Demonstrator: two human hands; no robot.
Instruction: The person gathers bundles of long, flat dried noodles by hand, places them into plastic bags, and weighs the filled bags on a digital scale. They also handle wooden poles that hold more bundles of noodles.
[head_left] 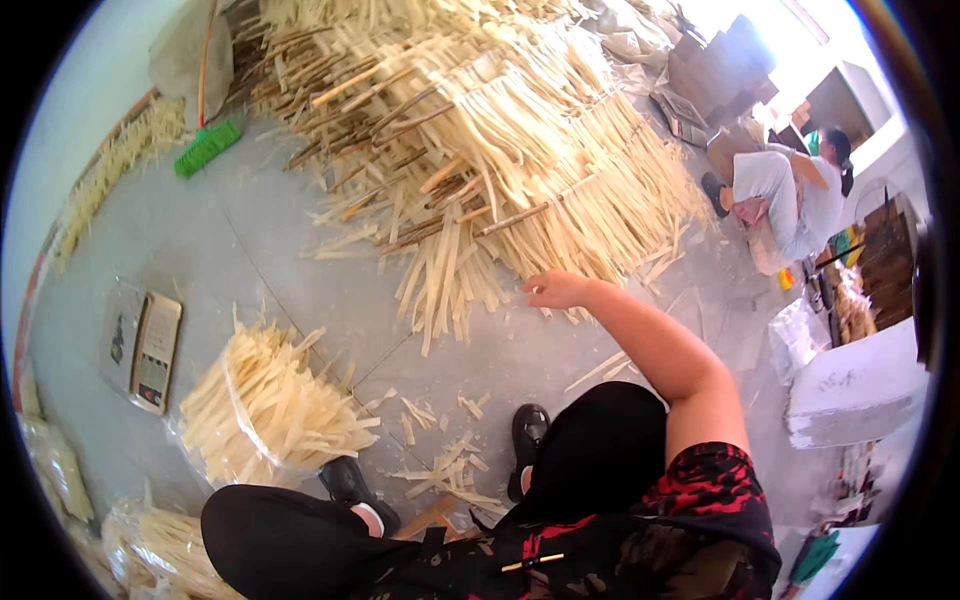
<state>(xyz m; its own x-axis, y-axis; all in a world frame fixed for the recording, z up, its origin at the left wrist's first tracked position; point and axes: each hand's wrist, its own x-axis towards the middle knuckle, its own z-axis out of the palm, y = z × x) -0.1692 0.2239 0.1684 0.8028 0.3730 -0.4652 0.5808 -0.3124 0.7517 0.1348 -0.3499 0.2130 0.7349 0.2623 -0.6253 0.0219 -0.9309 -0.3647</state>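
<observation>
My right hand [556, 289] reaches forward to the lower edge of a big heap of pale yellow, flat dried strips [560, 130]. Its fingers are loosely bent and slightly apart, and I see nothing held in them. Whether the fingertips touch the strips I cannot tell. Many strips in the heap hang folded over thin wooden sticks [535, 207], whose ends jut out to the left. Below my hand's left side, a loose bunch of strips [445, 290] spills onto the floor. My left hand is out of the picture.
At my left foot stands a clear plastic bag [240, 410] full of strips. A flat scale [157, 352] lies left of it, a green broom [207, 148] farther off. More filled bags [160, 545] sit lower left. A seated person [790, 195] is at the right, above a white box [858, 385].
</observation>
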